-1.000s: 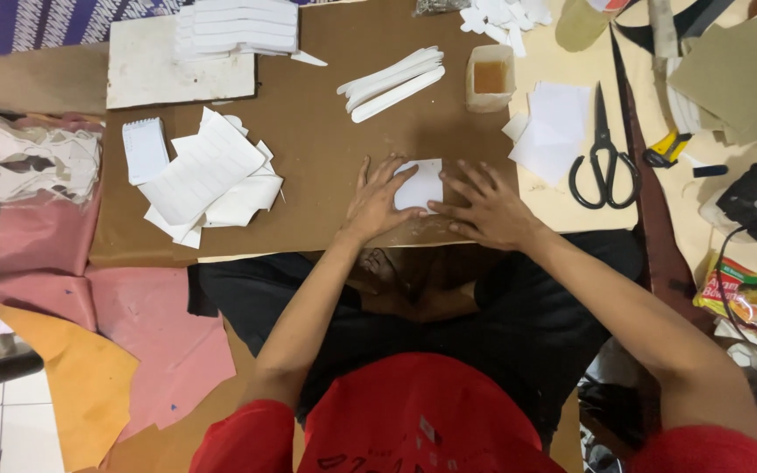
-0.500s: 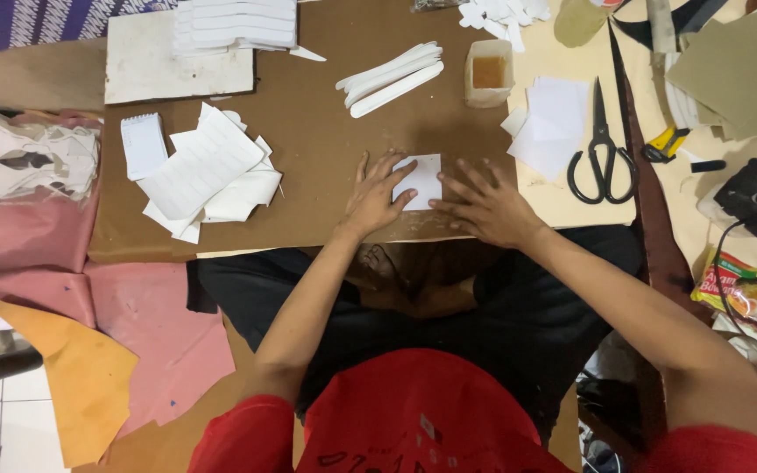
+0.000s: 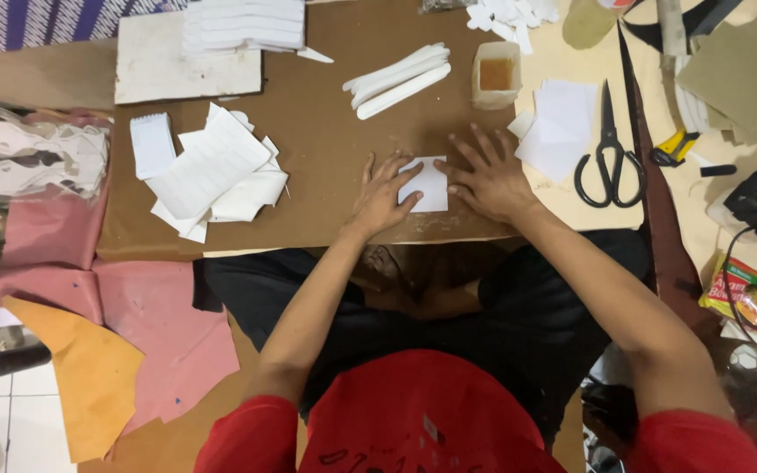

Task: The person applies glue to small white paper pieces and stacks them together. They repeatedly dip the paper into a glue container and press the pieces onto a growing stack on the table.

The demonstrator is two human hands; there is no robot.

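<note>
A small white paper piece lies on the brown board in front of me. My left hand rests flat on the board with its fingertips on the piece's left edge. My right hand lies spread, palm down, against the piece's right edge. Both hands press the piece down; neither grips it.
A pile of cut white shapes lies left on the board, white strips and a small glue tub at the back. Black scissors and white sheets lie right. Pink and orange sheets lie on the floor left.
Both hands have shifted only slightly on the white piece, with the fingers spreading a little. The piece stays in the same spot.
</note>
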